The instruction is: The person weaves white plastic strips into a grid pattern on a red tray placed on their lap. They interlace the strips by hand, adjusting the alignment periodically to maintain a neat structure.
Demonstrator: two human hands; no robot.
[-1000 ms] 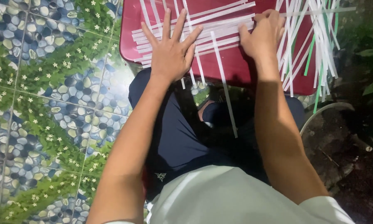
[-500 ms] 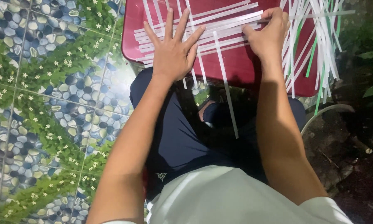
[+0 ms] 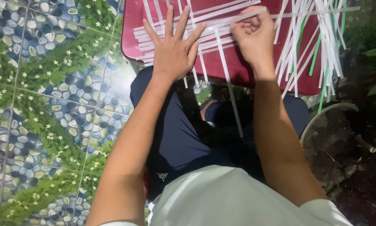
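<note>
Right hand (image 3: pixel 254 35) lower, perhaps more curled.

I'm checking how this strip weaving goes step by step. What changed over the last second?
The right hand slid a little leftward along the crosswise white strips on the red stool top, toward the left hand, with its fingers curled onto them. The left hand stayed flat and spread on the woven strips. The long strip hanging over the stool's near edge and the loose bundle of white and green strips on the right look unchanged.

Strips (image 3: pixel 221 31) lie crosswise on the surface (image 3: pixel 254 77), more bundled at its right; tiled floor (image 3: pixel 50 104) lies left.
</note>
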